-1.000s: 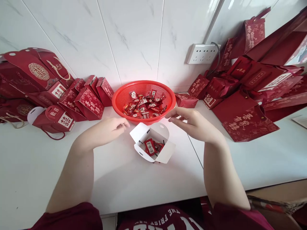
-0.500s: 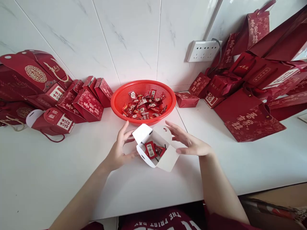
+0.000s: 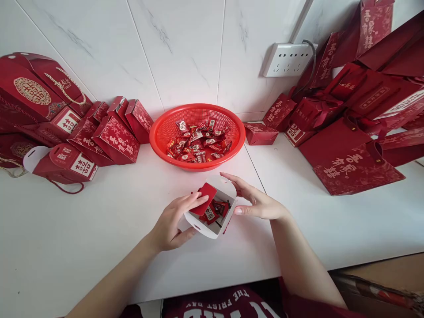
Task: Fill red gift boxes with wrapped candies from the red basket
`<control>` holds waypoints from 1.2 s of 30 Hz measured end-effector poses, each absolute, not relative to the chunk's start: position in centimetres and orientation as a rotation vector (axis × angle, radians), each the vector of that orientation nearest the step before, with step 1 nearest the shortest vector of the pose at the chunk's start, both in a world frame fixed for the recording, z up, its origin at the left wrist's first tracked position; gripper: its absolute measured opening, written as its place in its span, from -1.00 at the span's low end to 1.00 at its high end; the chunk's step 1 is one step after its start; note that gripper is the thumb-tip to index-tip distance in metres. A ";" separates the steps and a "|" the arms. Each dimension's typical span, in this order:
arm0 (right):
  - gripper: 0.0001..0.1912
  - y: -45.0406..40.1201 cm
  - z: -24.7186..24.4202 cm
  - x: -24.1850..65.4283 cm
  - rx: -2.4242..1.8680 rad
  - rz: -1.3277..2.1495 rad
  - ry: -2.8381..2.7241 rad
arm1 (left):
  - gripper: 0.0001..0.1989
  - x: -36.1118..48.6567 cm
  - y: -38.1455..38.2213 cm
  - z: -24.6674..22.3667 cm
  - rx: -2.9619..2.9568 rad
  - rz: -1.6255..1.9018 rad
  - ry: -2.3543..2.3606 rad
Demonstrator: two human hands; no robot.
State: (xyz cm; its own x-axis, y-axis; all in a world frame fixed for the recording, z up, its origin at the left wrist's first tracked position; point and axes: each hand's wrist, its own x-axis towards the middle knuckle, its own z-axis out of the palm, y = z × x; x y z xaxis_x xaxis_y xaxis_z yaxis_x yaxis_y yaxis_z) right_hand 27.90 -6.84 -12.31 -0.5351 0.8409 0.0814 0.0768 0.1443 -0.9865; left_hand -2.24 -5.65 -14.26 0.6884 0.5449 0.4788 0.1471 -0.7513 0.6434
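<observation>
A small paper candy box (image 3: 201,226), white inside, stands with its top open on the table in front of me. Wrapped candies (image 3: 212,214) in red wrappers lie inside it, with a dark cord end at its inner corner. My left hand (image 3: 174,221) grips the box's left side, its fingers laid over a red-faced flap (image 3: 206,194) that leans inward over the candies. Around the right side curves my right hand (image 3: 256,203), fingers at the far corner and thumb at the wall. A white rounded flap (image 3: 222,183) stands up at the far side.
Behind the box sits a red plastic basket (image 3: 155,148) of wrapped candies. Red gift boxes (image 3: 115,141) stand at left, one with a cord handle (image 3: 68,191). Red gift bags (image 3: 351,168) and boxes crowd the right. A power strip (image 3: 291,59) is on the tiled wall.
My left hand has moved onto the left flap and folded it inward, showing its red face. The right flap, spread outward before, no longer shows. The view has shifted slightly.
</observation>
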 end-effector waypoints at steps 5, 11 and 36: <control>-0.27 -6.9 -12.1 26.3 -0.965 1.412 -1.682 | -0.39 -2.1 -5.5 -14.1 2.439 0.886 0.552; -0.46 -7.3 -12.1 24.8 -1.061 1.329 -1.701 | -0.44 -1.7 -5.7 -14.0 2.490 0.981 0.507; -0.75 -7.2 -13.0 23.3 -0.847 1.183 -1.842 | -0.63 -1.2 -6.2 -14.6 2.717 0.992 0.603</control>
State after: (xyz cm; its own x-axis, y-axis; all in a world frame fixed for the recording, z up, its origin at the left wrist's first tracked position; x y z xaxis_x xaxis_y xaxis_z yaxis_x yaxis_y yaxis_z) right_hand 23.34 -7.25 -13.02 -0.4792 0.8412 0.2506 0.1221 0.3467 -0.9300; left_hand -1.24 -6.19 -14.59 0.6940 0.4345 0.5740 0.3099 -0.9000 0.3066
